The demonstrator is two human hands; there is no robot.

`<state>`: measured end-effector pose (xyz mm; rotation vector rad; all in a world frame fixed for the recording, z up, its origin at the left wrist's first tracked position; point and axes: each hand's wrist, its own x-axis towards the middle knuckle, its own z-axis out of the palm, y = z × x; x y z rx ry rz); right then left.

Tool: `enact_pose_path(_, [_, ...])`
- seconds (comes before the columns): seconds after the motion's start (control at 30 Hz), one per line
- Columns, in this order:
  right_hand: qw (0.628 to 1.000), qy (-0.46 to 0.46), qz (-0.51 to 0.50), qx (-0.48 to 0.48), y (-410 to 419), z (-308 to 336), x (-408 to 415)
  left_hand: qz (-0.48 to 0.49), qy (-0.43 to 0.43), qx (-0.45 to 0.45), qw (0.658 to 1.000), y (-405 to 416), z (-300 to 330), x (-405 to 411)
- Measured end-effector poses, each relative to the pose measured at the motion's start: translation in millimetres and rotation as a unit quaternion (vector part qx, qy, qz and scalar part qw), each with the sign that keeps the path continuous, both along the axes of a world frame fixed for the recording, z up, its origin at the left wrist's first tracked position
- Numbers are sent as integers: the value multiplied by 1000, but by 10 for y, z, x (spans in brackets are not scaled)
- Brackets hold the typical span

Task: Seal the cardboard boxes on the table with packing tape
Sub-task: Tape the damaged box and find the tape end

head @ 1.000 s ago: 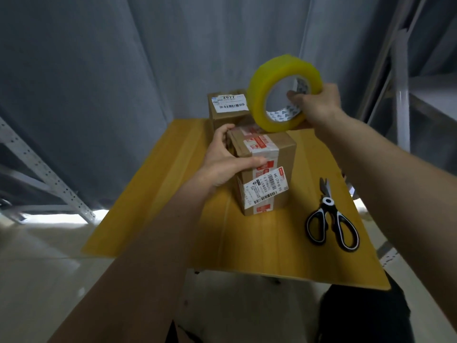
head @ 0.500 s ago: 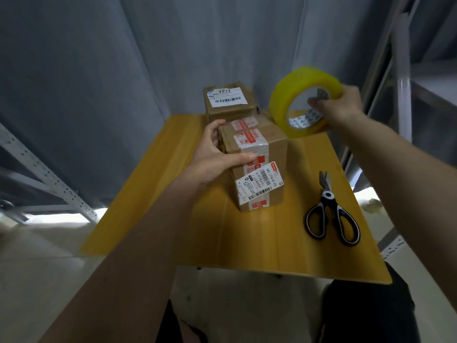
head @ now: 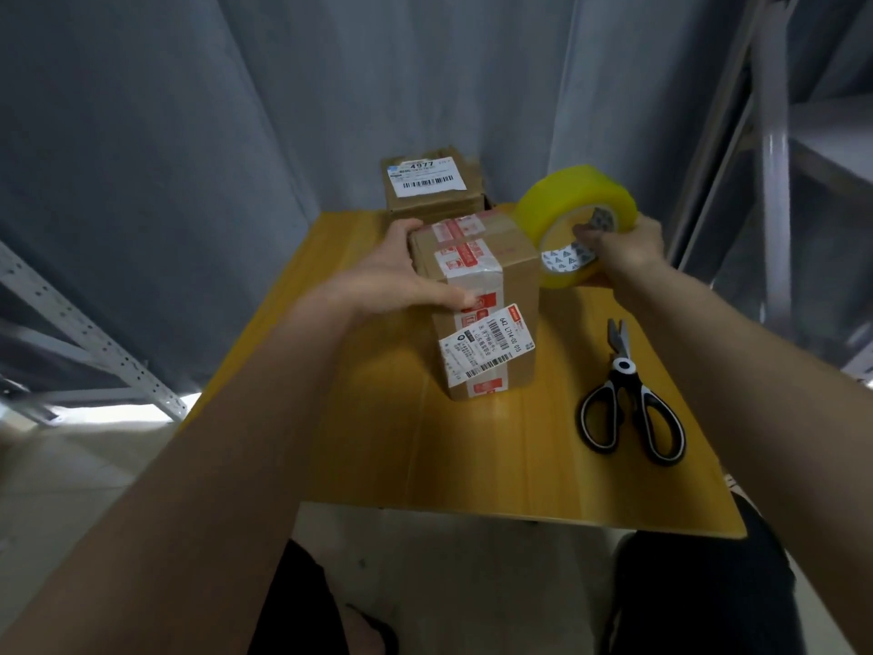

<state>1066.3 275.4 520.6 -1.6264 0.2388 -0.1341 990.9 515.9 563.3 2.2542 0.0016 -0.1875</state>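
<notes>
Boxes: the near box (head: 491, 295) sits mid-table (head: 472, 456), held steady by the left hand (head: 397, 276) wrapped round its top corner. It looks light and stiff. The right hand (head: 623, 245) grips the sticky tape roll (head: 574, 219) through its hole, beside the box.

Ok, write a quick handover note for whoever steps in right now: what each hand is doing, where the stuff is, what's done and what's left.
Left hand: grips the near cardboard box, steadying it on the table.
Right hand: holds the yellow tape roll by its core, just right of that box.
Far box: behind, at the table's back edge.
Scissors: lying on the table, right side, untouched.
Done: no fresh yellow tape visible on either box.
Left: tape and cut both boxes.
</notes>
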Motion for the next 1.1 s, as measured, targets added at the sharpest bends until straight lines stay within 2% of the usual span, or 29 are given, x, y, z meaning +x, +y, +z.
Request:
enact_pose_path(0.07, [1000,-5,4,-13,42,18,-2,-59,29,152,986,-93,286,119])
enact_pose_path(0.1, [1000,-4,9,-18,78,29,-7,-80,26,200,976,-201,376,169])
enact_pose_path(0.23, [999,-15,28,-37,173,36,-26,-91,1,355,930,-567,322,302])
enact_pose_path(0.3, [998,-17,35,-42,163,25,-41,-72,-36,385,919,-545,207,335])
enact_pose_path(0.37, [999,6,34,-8,163,-4,-56,-57,-63,372,924,-464,153,339])
enact_pose_path(0.43, [991,71,39,104,229,-52,-105,-43,-85,350,932,-414,133,315])
enact_pose_path(0.5, [958,155,84,229,353,-85,-183,-36,-105,330,937,-395,129,287])
enact_pose_path(0.57, [914,199,113,336,477,-101,-229,-36,-114,315,942,-371,142,265])
enact_pose_path(0.6, [900,202,117,368,520,-89,-232,-34,-120,306,944,-347,148,257])
enact_pose_path(0.67, [896,183,114,389,566,-10,-196,-20,-140,276,951,-287,153,220])
enact_pose_path(0.8, [906,92,112,398,643,298,-90,42,-217,137,966,-242,55,131])
enact_pose_path(0.87, [932,56,98,345,719,398,-72,62,-241,85,965,-234,-88,92])
enact_pose_path(0.97, [977,41,95,189,847,327,-100,64,-193,74,976,-160,-371,50])
enact_pose_path(1.1, [986,-1,159,49,1035,161,-176,7,-105,-34,994,-11,-741,-43])
